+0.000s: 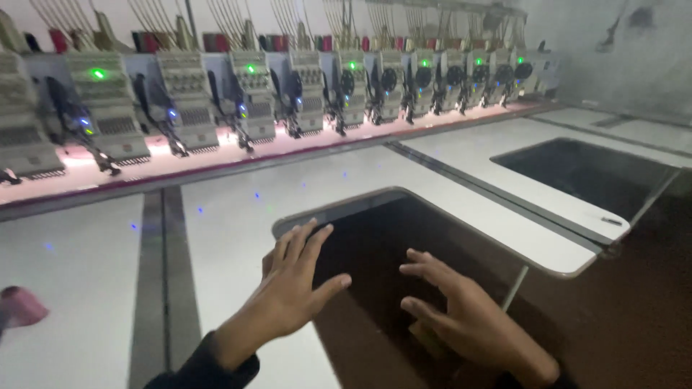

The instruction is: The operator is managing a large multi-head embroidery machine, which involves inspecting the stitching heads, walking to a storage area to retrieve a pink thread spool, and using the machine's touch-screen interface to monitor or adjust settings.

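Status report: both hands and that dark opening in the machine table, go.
Left hand open, fingers spread at the edge of the dark opening. Right hand open, over the opening. Both empty. Nothing between hands and white table.

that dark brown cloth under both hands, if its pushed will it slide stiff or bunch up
Probably bunch: the dark brown cloth lies flat in the cutout of the white table and runs off its edge like soft sheet. The left hand and right hand are spread open over it; whether they press on it is unclear. It looks light and not fragile. Slipperiness is hard to judge.
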